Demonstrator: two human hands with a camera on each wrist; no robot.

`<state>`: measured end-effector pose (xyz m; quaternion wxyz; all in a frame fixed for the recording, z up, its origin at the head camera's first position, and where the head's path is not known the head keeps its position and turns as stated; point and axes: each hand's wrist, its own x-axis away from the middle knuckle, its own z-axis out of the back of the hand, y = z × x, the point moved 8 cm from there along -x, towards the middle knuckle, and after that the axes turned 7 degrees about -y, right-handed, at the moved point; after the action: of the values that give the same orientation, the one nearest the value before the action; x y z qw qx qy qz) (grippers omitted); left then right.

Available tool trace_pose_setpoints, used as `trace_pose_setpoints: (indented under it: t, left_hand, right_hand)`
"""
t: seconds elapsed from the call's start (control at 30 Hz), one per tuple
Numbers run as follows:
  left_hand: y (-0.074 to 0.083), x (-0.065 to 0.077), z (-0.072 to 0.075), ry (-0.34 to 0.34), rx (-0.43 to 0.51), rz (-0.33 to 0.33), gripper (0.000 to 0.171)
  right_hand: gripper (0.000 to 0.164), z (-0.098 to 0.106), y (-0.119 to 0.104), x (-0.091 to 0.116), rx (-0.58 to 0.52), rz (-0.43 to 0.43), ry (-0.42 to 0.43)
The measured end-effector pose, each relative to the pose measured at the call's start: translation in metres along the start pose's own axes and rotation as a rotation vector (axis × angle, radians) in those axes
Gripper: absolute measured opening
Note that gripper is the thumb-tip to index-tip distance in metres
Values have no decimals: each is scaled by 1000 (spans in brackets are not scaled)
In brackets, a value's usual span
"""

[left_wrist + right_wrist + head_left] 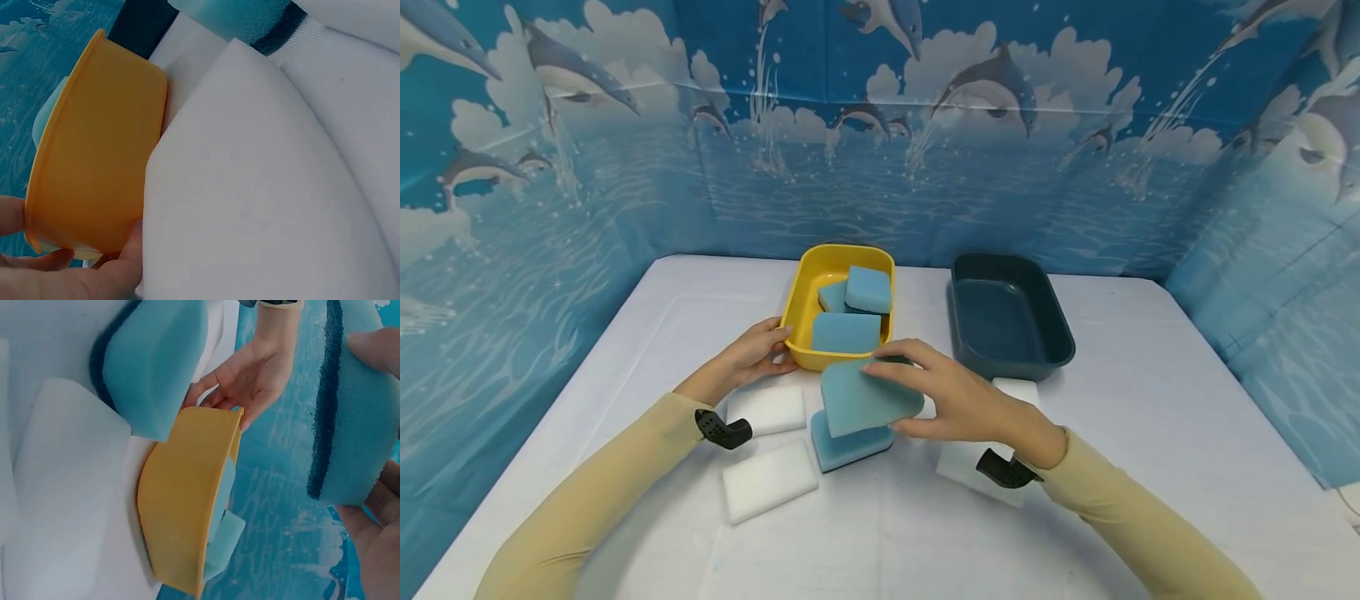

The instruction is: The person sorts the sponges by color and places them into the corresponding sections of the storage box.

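My left hand point(748, 354) grips the near left corner of a yellow tub point(801, 357), with fingers at its rim and against its wall in the left wrist view. Several blue sponges point(846, 333) lie inside the tub. Just in front of it, my right hand point(962, 402) pinches another blue sponge point(861, 398) between thumb and fingers; the right wrist view shows this sponge's dark scouring layer point(326, 406). Below the held sponge, a further blue sponge point(852, 451) lies on the table, partly hidden by it.
White sponges point(770, 481) lie on the left of the table, and more white pads point(973, 473) lie partly under the right arm. A dark teal tub point(1015, 367) stands at the back right. Behind the white table point(1150, 392) hangs a dolphin-print curtain point(925, 208).
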<state>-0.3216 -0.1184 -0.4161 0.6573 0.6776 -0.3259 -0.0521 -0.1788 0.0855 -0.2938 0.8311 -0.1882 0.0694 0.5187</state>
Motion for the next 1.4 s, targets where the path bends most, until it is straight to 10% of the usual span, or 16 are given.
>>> trace_pose_setpoints:
  t: [1.4]
  left_hand:
    - [-1, -2, 5, 7, 4, 3, 54]
  right_hand:
    - [60, 3, 117, -79, -107, -293, -6]
